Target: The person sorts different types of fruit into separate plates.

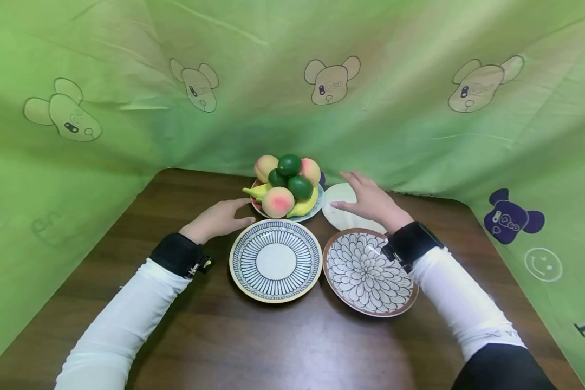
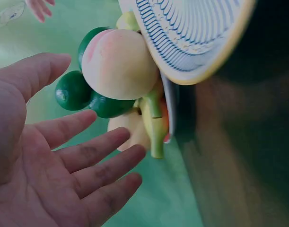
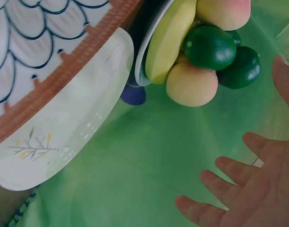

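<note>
My left hand reaches in beside a plate of fruit, its fingers spread and holding nothing in the left wrist view. Heaped on that plate are peaches, bananas and dark green oval fruits. Over a white plate to the right hovers my right hand, fingers apart and nothing held. In the right wrist view, the white plate shows a small twig pattern. Red bits peek out under the fruit, too hidden to name.
Nearer me lie a blue-striped plate with a yellow rim and a brown-rimmed plate with a petal pattern. All stand on a dark wooden table. A green printed cloth hangs around the back and sides.
</note>
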The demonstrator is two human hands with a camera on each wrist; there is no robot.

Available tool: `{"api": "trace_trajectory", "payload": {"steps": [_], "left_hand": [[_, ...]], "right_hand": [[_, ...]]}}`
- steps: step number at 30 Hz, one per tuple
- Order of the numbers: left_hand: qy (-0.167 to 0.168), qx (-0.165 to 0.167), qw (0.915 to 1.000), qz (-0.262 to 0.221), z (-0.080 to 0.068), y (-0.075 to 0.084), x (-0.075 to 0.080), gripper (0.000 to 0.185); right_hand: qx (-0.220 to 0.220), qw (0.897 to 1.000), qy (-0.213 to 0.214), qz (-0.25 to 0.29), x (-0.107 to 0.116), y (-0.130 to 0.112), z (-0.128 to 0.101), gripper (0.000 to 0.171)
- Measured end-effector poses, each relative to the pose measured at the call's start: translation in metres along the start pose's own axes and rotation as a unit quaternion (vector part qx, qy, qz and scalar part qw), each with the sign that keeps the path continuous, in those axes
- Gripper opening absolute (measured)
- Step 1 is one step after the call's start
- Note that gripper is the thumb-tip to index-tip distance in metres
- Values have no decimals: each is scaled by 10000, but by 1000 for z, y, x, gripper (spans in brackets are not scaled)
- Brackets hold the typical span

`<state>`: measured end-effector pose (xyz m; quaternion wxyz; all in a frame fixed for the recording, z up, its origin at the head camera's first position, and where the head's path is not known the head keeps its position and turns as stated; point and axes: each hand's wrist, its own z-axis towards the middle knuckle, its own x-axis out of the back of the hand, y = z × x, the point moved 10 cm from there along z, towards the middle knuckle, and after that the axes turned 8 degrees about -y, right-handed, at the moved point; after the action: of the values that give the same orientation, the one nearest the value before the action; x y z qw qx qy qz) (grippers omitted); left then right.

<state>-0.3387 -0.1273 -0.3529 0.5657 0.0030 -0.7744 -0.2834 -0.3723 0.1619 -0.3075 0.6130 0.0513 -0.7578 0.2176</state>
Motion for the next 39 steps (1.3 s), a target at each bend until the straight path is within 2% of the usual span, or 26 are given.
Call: {"api": "trace_trajectory", "payload": {"steps": [6,12,15,19,24,29,35,39], "left_hand": [[-320,261,9987,-307,-9,-17,-18,65],[-592,613,9929,-824,-18,-34,-38,65],[-782,700,9870,-1219,-23,-40,-50,65],[-1007,681,9754,-1837,-28,-43,-64,63],[-1063,630,9618,-2441,-34,-44,-69,60],[-1183,607,9507,-2800,-36,-45,-75,57],[-1227,698,9394,-3126,-36,-46,-84,56],[-1226,719,9286,-3429,-36,-45,-89,54]], "right_hand": [[175,9998,37,78,2,-14,19,93],[342,9992,-11,184,-1,-31,37,95],[406,9987,-29,309,-3,-40,45,95],[555,9972,153,481,-3,-51,55,94],[774,9938,396,698,-1,-64,67,93],[860,9916,554,796,1,-69,77,93],[1023,9908,577,669,-1,-77,85,93],[1105,9895,677,635,-2,-82,90,94]]}}
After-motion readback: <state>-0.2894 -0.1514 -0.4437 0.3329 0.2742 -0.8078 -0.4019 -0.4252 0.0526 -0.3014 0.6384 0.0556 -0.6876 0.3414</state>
